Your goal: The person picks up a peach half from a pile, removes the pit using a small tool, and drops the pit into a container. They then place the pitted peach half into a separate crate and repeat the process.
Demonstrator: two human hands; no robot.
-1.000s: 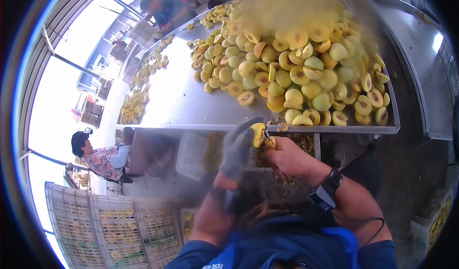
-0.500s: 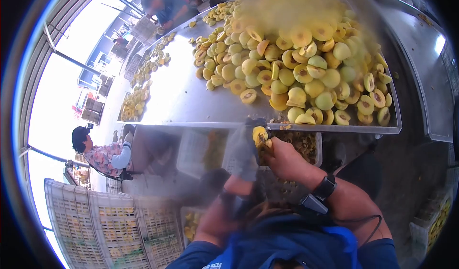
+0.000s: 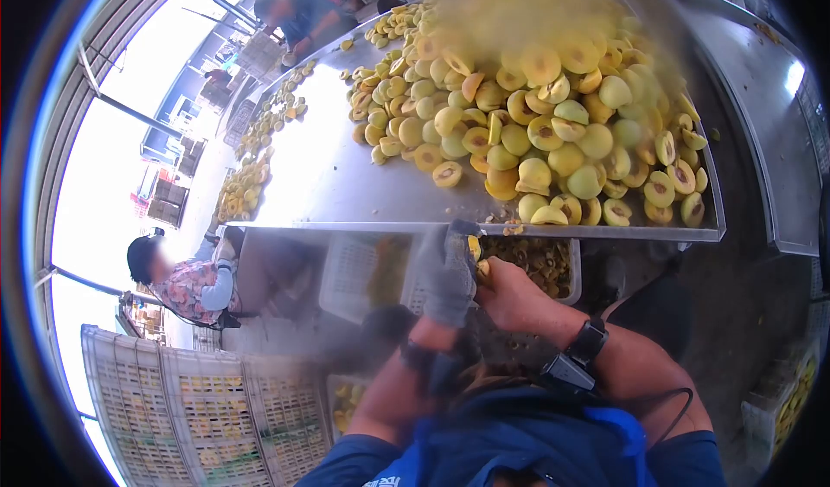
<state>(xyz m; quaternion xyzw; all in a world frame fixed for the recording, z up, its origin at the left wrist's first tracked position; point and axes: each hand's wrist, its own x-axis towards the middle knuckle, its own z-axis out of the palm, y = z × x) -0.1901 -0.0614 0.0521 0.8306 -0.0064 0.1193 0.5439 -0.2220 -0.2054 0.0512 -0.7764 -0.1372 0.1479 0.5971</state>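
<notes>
My left hand, in a grey glove, is closed around a yellow peach half just below the table's front edge. Close against it, my bare right hand has its fingers curled at the fruit; whatever sits inside that grip is hidden. Beyond both hands lies a big heap of halved peaches on the metal table. Several of them show brown stone hollows. A white crate with brownish scraps stands under the edge, partly behind my hands.
Another pale crate is under the table to the left. Stacked white crates of fruit stand at lower left. A person in a floral top sits at the left, and another person works across the table. A second metal table is at right.
Both hands have shifted slightly, and the peach half now shows less, more covered by the gloved left hand. The seated person at left has leaned a little.
</notes>
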